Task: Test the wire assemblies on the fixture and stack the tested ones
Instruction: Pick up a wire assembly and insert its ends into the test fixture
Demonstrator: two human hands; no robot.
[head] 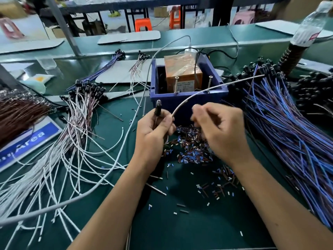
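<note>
Left hand (155, 129) grips wire assembly (207, 91), arcing up-right past fixture (187, 87); right hand (218, 127) fingers curled, contents unclear.

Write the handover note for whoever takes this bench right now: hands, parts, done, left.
Left hand grips a wire assembly by its black cap end. Right hand is blurred, fingers curled near the wire; whether it grips anything is unclear.
Blue fixture box with two upright screws sits just behind the hands.
White-wire pile lies left, blue-wire pile right; which is tested cannot be told.
Left: test the held assembly, stack it, continue.
</note>
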